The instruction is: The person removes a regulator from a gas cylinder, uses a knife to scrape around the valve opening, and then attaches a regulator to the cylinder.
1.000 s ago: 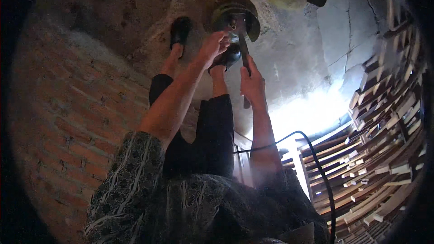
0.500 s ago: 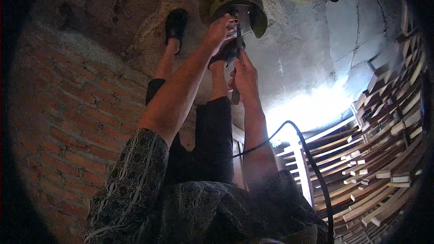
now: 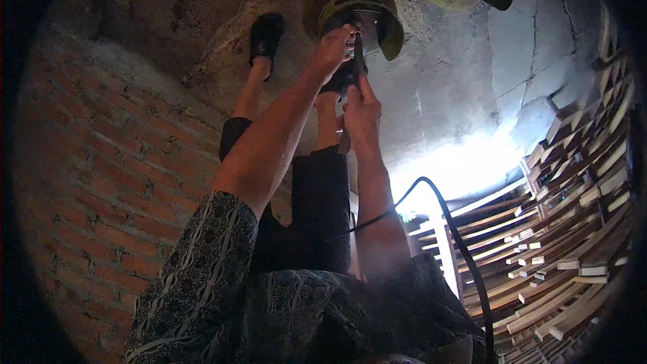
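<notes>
Right grip (image 3: 362,116) around 1 dark bar (image 3: 358,52), apparently metal.

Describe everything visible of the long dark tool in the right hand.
The tool is a long, narrow, dark bar, possibly metal. It points up the picture, its top leaning slightly right. The right hand grips it, with the near end showing below the fist. The far end lies beside the left hand, at the round greenish collar; whether it touches either is unclear. The tip's shape can't be made out.
</notes>
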